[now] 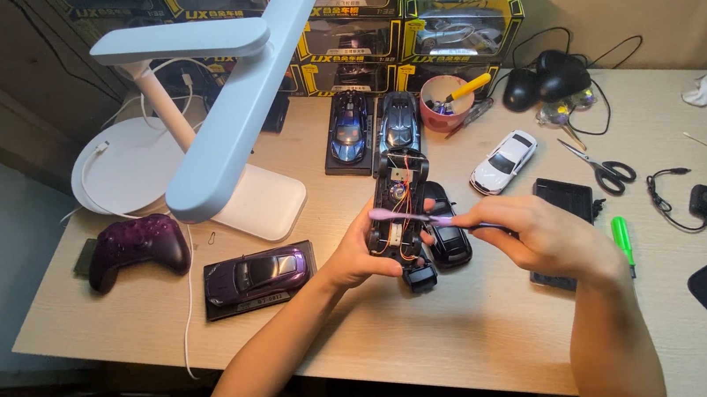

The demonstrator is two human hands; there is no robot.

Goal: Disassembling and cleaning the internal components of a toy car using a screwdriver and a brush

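Note:
My left hand (356, 256) holds a black toy car chassis (399, 211) upright above the desk, its open inside with wires and small parts facing me. My right hand (544, 234) grips a pink toothbrush (413, 216) by its handle, the brush head lying across the middle of the chassis. A black car body shell (449, 236) rests on the desk just behind the chassis, partly hidden by my fingers.
A white desk lamp (219, 107) stands at the left. On the wooden desk (441, 339) lie a purple gamepad (137, 247), purple model car (258, 276), two blue model cars (350, 128), white car (503, 161), scissors (603, 167), green screwdriver (623, 240), pink cup (442, 105), black tray (563, 199). Boxes are stacked behind.

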